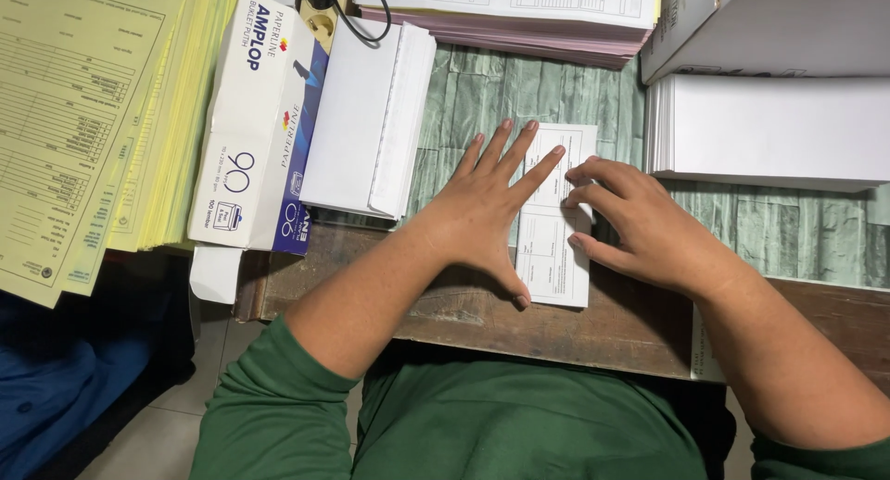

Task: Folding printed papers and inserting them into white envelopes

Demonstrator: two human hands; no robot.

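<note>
An office desk: stacked yellow forms [83, 119], envelope box [255, 128], white paper reams [769, 128] (all paperwork).

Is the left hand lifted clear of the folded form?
No, the left hand lies flat, fingers spread, pressing on the folded form.

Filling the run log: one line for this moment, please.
left hand flat on folded form | right hand fingertips pressing its right edge | envelope box left
</note>
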